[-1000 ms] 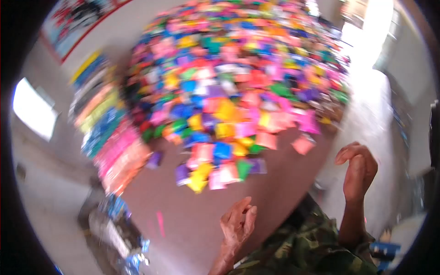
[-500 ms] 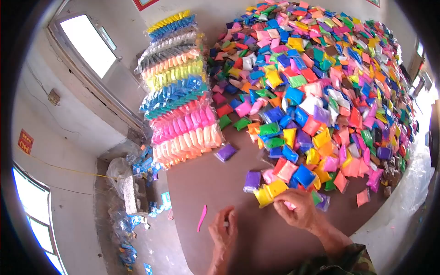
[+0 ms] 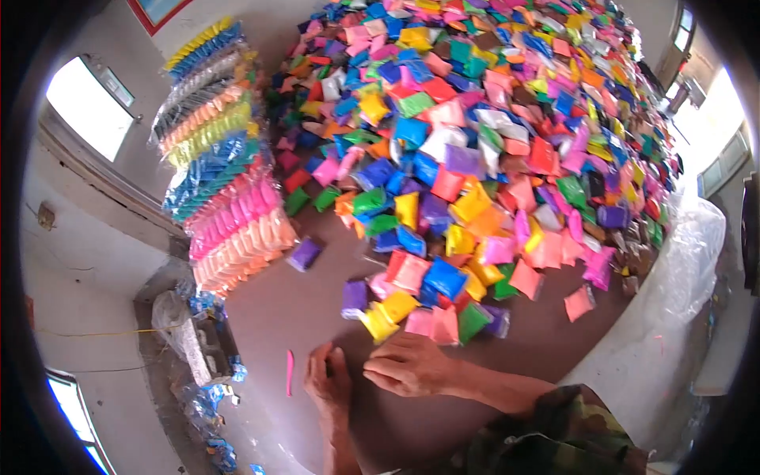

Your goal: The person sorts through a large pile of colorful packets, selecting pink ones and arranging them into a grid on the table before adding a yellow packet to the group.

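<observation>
Over the brown table (image 3: 261,313), my left hand (image 3: 328,381) is held with curled fingers; whatever may be in them is hidden. Just to its right, my right hand (image 3: 412,366) has its fingers pressed together and pointing left. A small gap separates the two hands, and I cannot make out anything in the right one. A thin pink plastic stick (image 3: 290,373), shaped like a small knife, lies left of my left hand. Beyond my right hand are yellow packets (image 3: 379,322), a pink packet (image 3: 419,321) and a green packet (image 3: 474,323).
A large heap of small coloured packets (image 3: 443,146) covers the far and right parts of the table. Rows of packets in clear wrap (image 3: 237,210) are stacked at the far left. One purple packet (image 3: 304,254) lies apart. Clear plastic sheeting (image 3: 685,265) hangs at the right.
The view has swung right. My right hand has moved from beside the yellow packets back toward my left hand, uncovering pink packets. My left hand stays near the pink stick.
</observation>
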`<move>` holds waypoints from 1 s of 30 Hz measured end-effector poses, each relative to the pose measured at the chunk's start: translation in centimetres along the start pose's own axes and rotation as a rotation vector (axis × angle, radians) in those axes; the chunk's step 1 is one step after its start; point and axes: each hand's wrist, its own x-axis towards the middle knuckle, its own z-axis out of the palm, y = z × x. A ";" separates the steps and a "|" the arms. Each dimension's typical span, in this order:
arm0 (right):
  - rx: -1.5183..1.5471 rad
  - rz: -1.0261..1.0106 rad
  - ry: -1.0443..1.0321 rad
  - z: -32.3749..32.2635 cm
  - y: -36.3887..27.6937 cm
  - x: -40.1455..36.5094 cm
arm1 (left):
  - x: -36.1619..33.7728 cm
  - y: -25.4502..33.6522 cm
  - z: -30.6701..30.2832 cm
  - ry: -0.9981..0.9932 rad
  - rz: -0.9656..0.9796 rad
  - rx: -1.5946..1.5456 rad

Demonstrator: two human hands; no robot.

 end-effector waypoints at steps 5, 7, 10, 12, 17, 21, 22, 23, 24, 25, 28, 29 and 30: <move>0.146 -0.091 -0.043 0.6 -1.3 -0.8 | 0.3 0.5 0.3 -0.002 -0.008 0.056; 0.167 -0.081 -0.090 1.1 -0.9 -1.4 | 0.5 0.5 0.5 0.010 0.042 0.079; 0.149 -0.041 -0.194 1.6 0.0 -2.0 | 0.7 0.5 0.7 0.016 0.056 0.124; 0.117 0.007 -0.260 1.8 0.2 -2.5 | 0.6 0.6 0.6 0.015 0.041 0.158; 0.144 0.068 -0.266 1.6 0.2 -2.4 | 0.5 0.9 0.9 0.051 0.057 0.184; 0.194 0.032 -0.180 1.9 0.4 -2.6 | 0.5 0.9 0.7 0.027 0.043 0.204; 0.188 0.048 -0.199 1.8 0.4 -2.7 | 0.5 0.6 0.8 0.031 0.072 0.220; 0.181 0.065 -0.218 1.7 0.4 -2.7 | 0.6 0.3 0.9 0.035 0.101 0.234; 0.173 0.080 -0.239 1.6 0.3 -2.7 | 0.7 0.4 0.9 0.039 0.129 0.247; 0.174 0.107 -0.256 1.6 0.1 -2.7 | 0.7 0.5 0.8 0.043 0.145 0.252; 0.118 0.025 -0.270 1.2 -0.6 -3.1 | 0.9 1.2 0.6 0.047 0.155 0.251; 0.102 -0.006 -0.281 0.9 -0.8 -3.6 | 0.9 1.5 0.5 0.036 0.131 0.243; 0.086 -0.032 -0.295 0.4 -1.2 -4.6 | 0.6 1.6 0.6 0.021 0.103 0.234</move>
